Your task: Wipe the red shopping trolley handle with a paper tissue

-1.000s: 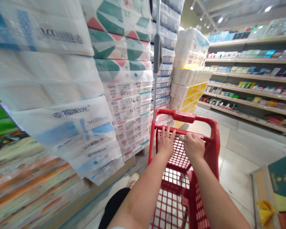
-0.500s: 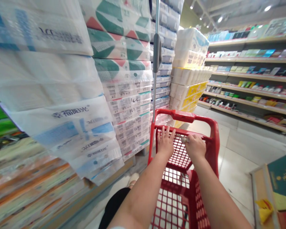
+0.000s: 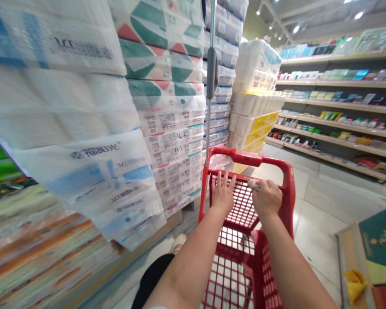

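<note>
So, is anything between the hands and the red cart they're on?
No. The left hand lies flat, fingers spread, on the red cart grille, and the right hand is curled on it holding a small pale item; nothing visible intervenes.

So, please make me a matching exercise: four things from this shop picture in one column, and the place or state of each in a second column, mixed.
Column one:
1. left hand
2. right hand
3. red cart
4. yellow-banded packs

Column two:
a. stacked at the far end of the aisle, beyond the cart
b. closed in a fist, a small pale thing held in its grip
c. fingers spread flat on the mesh
d. stands on the tiled floor, right of the stacked tissue packs

Pairs: 1-c, 2-b, 3-d, 4-a
</note>
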`<action>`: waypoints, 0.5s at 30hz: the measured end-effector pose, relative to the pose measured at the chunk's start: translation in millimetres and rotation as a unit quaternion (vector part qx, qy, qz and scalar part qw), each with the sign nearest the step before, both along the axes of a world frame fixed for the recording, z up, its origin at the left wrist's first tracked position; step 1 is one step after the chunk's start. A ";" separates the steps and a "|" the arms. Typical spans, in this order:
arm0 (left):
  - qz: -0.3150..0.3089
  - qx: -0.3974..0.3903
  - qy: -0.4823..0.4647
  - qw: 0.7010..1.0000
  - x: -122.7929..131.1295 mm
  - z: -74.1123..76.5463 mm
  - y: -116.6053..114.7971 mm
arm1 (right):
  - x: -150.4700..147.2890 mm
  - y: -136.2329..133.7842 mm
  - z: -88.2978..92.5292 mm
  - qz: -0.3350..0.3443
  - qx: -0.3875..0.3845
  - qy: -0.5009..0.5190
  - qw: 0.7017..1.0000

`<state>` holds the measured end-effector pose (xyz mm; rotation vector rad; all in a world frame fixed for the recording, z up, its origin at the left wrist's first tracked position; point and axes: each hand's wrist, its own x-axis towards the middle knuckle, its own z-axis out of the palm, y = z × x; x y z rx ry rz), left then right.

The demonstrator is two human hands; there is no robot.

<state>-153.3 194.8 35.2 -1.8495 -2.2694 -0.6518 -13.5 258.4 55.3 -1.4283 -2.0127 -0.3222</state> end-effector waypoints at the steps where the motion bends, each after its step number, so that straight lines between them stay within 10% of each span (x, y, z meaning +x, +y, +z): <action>1: -0.001 -0.001 -0.001 1.000 -0.3 0.3 -0.1 | 2.0 0.9 1.0 -0.007 -0.016 -0.007 1.000; 15: 0.001 0.014 0.012 1.000 -1.6 -1.4 1.6 | 10.5 6.7 4.7 -0.051 -0.026 0.051 0.997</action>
